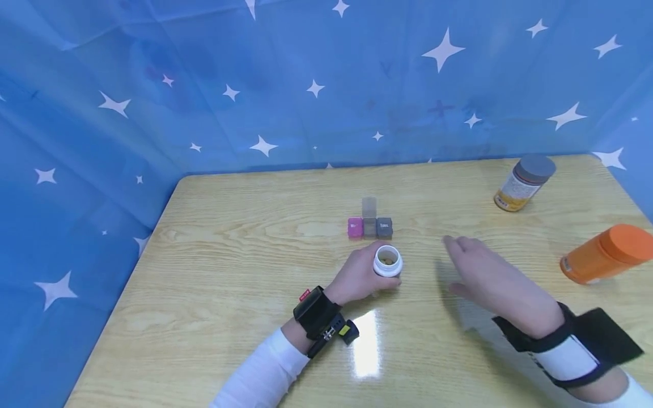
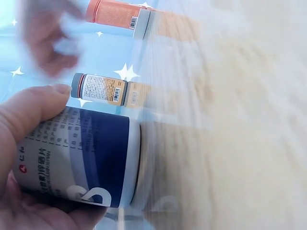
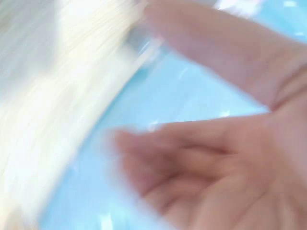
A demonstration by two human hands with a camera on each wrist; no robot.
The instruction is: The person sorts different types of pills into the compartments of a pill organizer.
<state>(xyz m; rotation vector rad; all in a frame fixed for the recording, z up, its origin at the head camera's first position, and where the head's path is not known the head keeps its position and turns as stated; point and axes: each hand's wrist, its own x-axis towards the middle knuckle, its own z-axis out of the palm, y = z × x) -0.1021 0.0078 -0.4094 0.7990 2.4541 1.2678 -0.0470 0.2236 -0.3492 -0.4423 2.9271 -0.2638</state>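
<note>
My left hand (image 1: 360, 276) grips an uncapped white bottle (image 1: 388, 271), its thumb and fingers curled round the sides. Several pale tablets (image 1: 389, 261) show down inside the mouth. In the left wrist view, the bottle's blue and white label (image 2: 72, 153) is visible and its base is at the tabletop. Just beyond the bottle sits a small pill organizer (image 1: 369, 228) with a pink, a grey and a dark grey box; the middle lid (image 1: 369, 207) is raised. Over the table to the right, my right hand (image 1: 484, 275) holds nothing, fingers extended, blurred in the right wrist view.
A brown bottle with a grey cap (image 1: 519, 184) stands at the table's back right. Nearer, at the right side, is an orange bottle (image 1: 604, 255) with an orange lid. Blue star-patterned cloth (image 1: 306, 113) hangs behind the wooden table (image 1: 229, 255).
</note>
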